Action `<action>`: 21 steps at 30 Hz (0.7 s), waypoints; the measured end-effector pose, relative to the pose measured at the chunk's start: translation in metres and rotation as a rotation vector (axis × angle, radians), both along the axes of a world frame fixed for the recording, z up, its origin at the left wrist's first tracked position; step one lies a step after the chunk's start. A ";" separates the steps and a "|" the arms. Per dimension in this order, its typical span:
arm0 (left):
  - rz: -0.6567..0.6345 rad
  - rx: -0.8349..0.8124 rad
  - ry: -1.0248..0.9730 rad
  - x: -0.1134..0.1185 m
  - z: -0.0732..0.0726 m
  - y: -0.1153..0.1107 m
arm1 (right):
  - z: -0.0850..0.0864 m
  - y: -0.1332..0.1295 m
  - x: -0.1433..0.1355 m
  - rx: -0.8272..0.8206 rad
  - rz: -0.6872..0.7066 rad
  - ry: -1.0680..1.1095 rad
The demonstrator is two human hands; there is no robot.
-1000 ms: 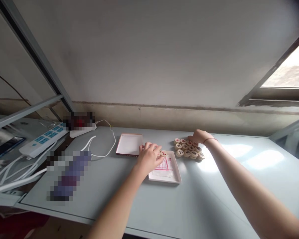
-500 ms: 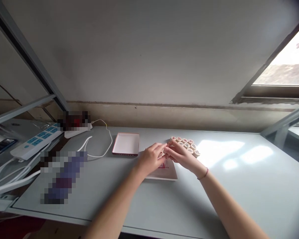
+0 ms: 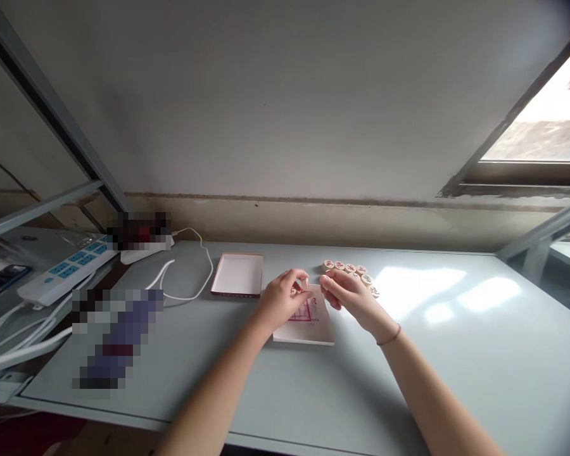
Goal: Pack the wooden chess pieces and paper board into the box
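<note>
My left hand (image 3: 284, 299) is over a shallow white box half (image 3: 320, 332) with red line markings inside. Its thumb and fingers are curled around a pale round Chinese chess piece (image 3: 306, 284). Right of it, my right hand (image 3: 350, 295) has thumb and fingertips pressed together. Whatever those fingertips may hold is hidden. The two hands are slightly apart. Just behind the right hand, several round wooden Chinese chess pieces (image 3: 339, 266) with red or dark characters lie in close rows, partly covered by it.
An open box lid (image 3: 238, 275) with a white inside and dark red rim lies to the left. Farther left are a white cable (image 3: 208, 278), a power strip (image 3: 69, 269) and a blurred-out blue object (image 3: 128, 339). A wall runs along the grey table's (image 3: 285, 405) back edge.
My hands were touching at the fingertips and have moved apart. The right hand has shifted slightly to the right, and more of the box's red markings shows between them.
</note>
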State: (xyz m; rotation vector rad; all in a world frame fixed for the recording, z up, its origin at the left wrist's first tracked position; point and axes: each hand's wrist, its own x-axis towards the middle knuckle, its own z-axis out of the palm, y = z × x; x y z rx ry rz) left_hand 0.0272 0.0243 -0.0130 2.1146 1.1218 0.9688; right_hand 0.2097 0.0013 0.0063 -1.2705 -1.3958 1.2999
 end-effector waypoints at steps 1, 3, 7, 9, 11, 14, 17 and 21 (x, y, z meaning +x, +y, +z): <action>-0.003 0.032 0.009 -0.002 0.001 0.002 | -0.002 0.001 0.002 -0.003 -0.038 0.023; -0.006 0.087 0.010 -0.005 0.003 0.005 | -0.004 0.004 0.004 -0.032 -0.127 0.145; 0.052 0.065 -0.026 -0.008 0.003 0.007 | -0.004 0.008 0.005 -0.113 -0.274 0.479; 0.049 0.042 -0.034 -0.006 0.001 0.007 | -0.002 0.008 0.007 -0.154 -0.318 0.552; 0.027 0.038 -0.017 -0.003 -0.001 0.005 | -0.001 0.007 0.009 -0.198 -0.344 0.597; 0.013 0.060 0.037 0.004 -0.002 0.001 | 0.000 0.006 0.010 -0.231 -0.356 0.668; 0.000 0.078 0.095 0.011 -0.002 -0.003 | -0.001 0.004 0.010 -0.198 -0.392 0.715; 0.012 0.072 0.239 0.018 -0.001 -0.008 | 0.003 0.003 0.008 -0.149 -0.394 0.739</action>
